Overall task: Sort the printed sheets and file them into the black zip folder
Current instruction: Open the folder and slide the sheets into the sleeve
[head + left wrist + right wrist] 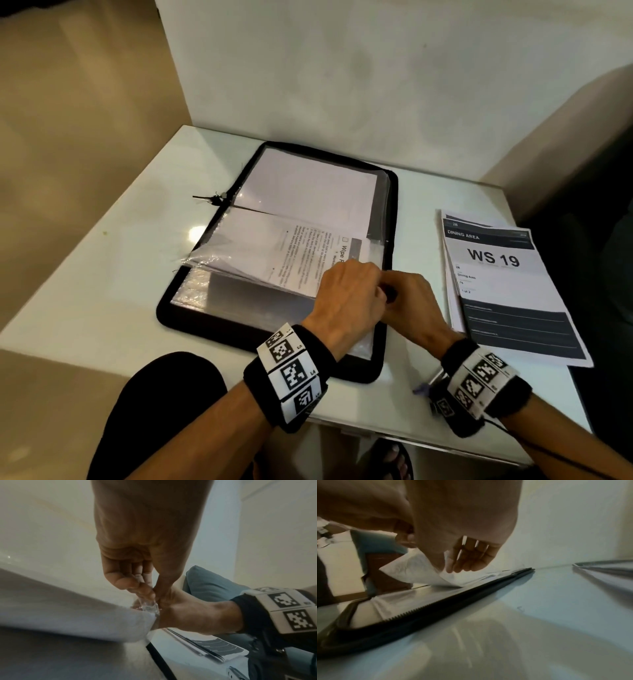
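We have the black fabric zip folder (388, 219) lying open in the middle of the head view on the glossy white surface (102, 274), its clear plastic sleeves fanned up. Several sleeves already carry white printed sheets, so part of the filing is done. Our left hand (346, 298) and right hand (411, 301) meet at the folder's right edge, fingers (137, 586) curled, together pinching the corner of a clear plastic sleeve (149, 607); a printed sheet (419, 569) bends up between them, probably half slid in, though the close views are blurred. Still to file: the stack of printed sheets headed "WS 19" (507, 284) at the right of the frame, just beside the folder. After that the zip remains to be closed, its pull (214, 198) sticking out at the folder's left edge. A dark cushioned seat (613, 240) sits at the far right. The lifted, floppy sleeves crowd the opening and could snag the paper.
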